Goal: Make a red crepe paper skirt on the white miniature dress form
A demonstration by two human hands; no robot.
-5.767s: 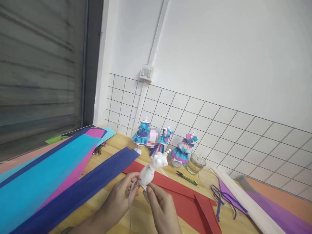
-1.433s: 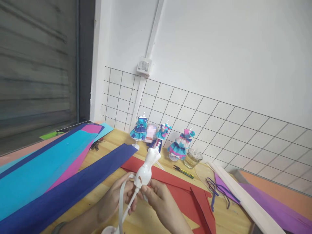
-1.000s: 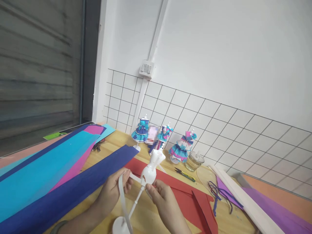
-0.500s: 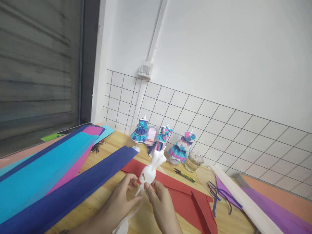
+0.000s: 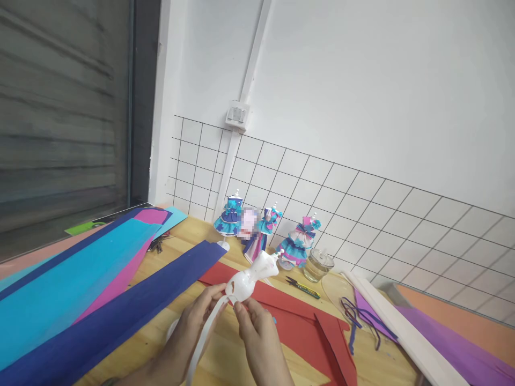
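A small white mannequin (image 5: 245, 281) is held up over the table, its torso leaning to the right. My left hand (image 5: 197, 321) is closed around its lower part, with the fingers partly hidden behind it. A bit of its round white base (image 5: 172, 329) shows beyond that hand. From the mannequin's lower edge a narrow white strip (image 5: 205, 335), like tape, hangs in a curve toward me. My right hand (image 5: 259, 327) pinches with thumb and forefinger at that edge, where the strip meets the mannequin.
Red sheets (image 5: 298, 327) lie beneath and right of my hands. Yellow-handled snips (image 5: 303, 288) and a glass jar (image 5: 317, 265) are behind. Several dressed mannequins (image 5: 298, 241) stand near the wire grid. A dark blue strip (image 5: 132, 305), blue sheets (image 5: 100, 262) and blue cords (image 5: 354, 319) flank the work.
The mannequin has tilted further to the right. My left hand has closed in on its lower part, and its base has swung left behind that hand. The white strip now hangs in front.
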